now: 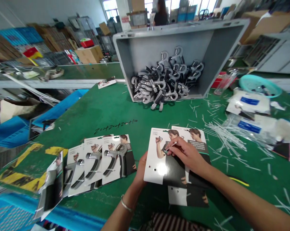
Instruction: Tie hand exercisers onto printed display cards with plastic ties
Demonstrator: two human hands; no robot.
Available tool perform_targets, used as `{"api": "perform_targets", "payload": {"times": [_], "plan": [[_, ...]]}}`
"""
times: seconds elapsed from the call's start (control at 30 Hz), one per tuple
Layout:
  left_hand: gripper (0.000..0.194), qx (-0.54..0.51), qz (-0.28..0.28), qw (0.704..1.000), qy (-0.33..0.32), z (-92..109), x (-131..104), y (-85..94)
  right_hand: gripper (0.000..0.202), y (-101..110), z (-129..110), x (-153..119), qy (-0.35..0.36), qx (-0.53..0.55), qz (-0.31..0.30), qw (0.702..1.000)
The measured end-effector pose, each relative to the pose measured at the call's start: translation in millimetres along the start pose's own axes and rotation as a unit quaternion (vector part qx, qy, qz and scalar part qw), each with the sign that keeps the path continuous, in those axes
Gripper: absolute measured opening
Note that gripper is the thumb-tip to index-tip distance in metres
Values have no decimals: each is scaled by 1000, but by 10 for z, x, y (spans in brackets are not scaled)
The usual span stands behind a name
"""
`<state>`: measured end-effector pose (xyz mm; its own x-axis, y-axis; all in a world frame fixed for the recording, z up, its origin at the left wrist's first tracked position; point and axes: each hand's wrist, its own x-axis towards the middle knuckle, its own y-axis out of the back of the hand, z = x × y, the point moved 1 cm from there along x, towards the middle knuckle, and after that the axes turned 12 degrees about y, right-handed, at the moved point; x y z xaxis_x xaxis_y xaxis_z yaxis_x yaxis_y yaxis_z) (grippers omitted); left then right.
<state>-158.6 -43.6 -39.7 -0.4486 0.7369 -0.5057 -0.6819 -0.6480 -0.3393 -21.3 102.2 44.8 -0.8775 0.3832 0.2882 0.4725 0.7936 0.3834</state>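
Note:
My left hand (142,166) holds the left edge of a printed card (159,160), its fingers behind it. Over the card's middle, my right hand (183,152) pinches a thin white strip (170,146) at a hole in the card. More cards lie beneath and to the right, one lower card (177,195) showing below. To the left, several cards carry grey and black hand grips (112,162), overlapping in a row. A tilted grey bin (164,31) behind holds a heap of loose grips (159,80).
Loose white strips (229,136) are scattered at the right, beside plastic bags (251,102) and a turquoise bowl (260,84). A blue crate (10,208) stands at the lower left. A person (161,14) is in the background.

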Motion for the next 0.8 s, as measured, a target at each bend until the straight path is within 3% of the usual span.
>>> {"api": "perform_targets", "payload": {"times": [0.13,0.23,0.37,0.43,0.53,0.63,0.7,0.8], "plan": [[24,121,-4,990,-65,101,-90,123,10,56,0,-11,21,-56,-21,998],[20,219,-80,969,-76,150,-262,270,9,77,-13,-12,47,-94,-29,994],[28,249,-148,953,-90,129,-420,356,9,69,-7,-3,55,-105,-43,992],[20,262,-130,948,-123,90,-404,320,9,58,7,-2,58,-110,-46,991],[15,248,-60,954,-158,28,-286,190,10,41,27,-9,63,-115,-44,990],[27,147,-18,982,-118,18,-168,24,11,37,23,-21,61,-122,-41,990],[31,134,-22,984,-116,86,-162,-79,12,50,1,-32,53,-114,-33,992],[19,216,-22,958,-188,299,-270,-194,13,88,-35,-59,33,-65,-7,997]]}}
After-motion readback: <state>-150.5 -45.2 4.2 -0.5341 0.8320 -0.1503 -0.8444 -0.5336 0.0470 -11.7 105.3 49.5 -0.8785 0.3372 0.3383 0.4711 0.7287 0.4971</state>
